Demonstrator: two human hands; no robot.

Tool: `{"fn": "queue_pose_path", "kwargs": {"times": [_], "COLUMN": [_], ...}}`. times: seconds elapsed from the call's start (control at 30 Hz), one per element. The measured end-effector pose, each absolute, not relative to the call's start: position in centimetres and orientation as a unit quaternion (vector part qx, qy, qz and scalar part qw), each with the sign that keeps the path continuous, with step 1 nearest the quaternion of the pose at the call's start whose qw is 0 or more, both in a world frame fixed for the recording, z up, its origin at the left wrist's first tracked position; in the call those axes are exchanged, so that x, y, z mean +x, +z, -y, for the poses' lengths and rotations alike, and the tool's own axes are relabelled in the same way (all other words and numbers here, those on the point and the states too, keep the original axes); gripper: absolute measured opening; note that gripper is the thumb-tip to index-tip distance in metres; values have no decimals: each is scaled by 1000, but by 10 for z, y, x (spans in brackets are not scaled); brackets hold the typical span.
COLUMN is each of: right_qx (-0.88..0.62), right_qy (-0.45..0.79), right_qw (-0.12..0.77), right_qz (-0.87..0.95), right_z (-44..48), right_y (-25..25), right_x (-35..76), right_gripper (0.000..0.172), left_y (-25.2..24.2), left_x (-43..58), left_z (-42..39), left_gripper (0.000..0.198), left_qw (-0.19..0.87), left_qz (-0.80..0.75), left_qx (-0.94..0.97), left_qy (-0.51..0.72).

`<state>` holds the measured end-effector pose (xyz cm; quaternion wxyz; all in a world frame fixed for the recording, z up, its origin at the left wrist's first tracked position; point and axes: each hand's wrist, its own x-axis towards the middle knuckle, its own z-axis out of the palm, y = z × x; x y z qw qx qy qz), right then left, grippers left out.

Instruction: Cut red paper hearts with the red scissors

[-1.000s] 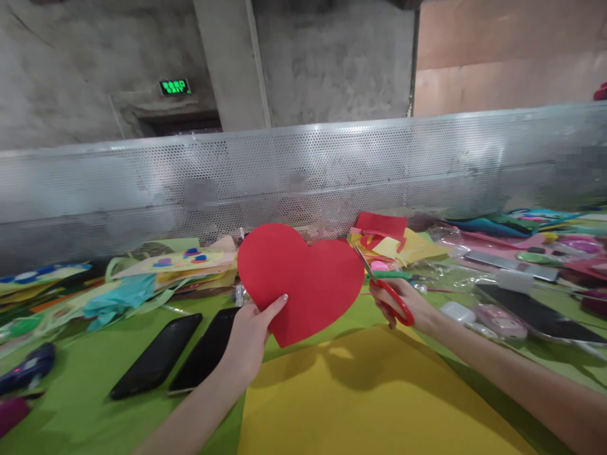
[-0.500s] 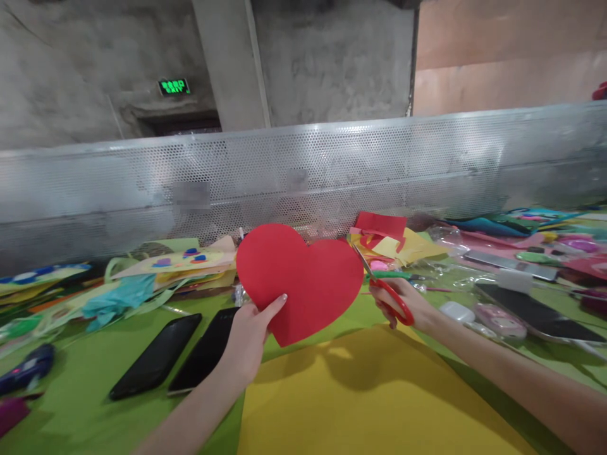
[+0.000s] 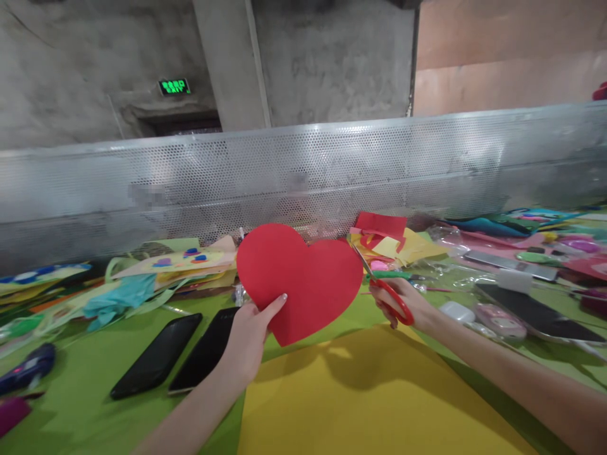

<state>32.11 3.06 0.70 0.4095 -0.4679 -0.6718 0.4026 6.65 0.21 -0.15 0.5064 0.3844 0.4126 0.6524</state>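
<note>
A red paper heart is held up in the middle of the view, its point towards me. My left hand pinches it near the lower left edge, thumb on top and the other fingers hidden behind. In my right hand is a pair of scissors with red handles, fingers wrapped round the loops. The blades point up and left, beside the heart's right edge; whether they touch it I cannot tell. Below both hands lies a large yellow sheet of paper, with their shadow on it.
Two black phones lie at left on the green tabletop. Red and yellow paper scraps are piled behind the scissors. At right are a white earphone case, a pink case and a dark tablet-like device. A perforated metal panel stands behind.
Almost nothing differs. Both hands, the heart and the scissors stay in practically the same place.
</note>
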Motion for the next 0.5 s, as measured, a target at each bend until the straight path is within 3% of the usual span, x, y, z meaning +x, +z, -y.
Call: {"fn": "queue_pose_path", "kwargs": {"times": [0.5], "right_qx": [-466], "right_qy": [395], "right_qw": [423], "right_qz": [669], "right_z": [-35], "right_y": [4], "right_x": [323], "right_gripper": [34], "left_y": [-3], "left_x": [66], "left_z": [-2], "left_gripper": [28], "left_qw": [503], "left_qz": [-417], "left_qx": [390], "left_qy": [649]}}
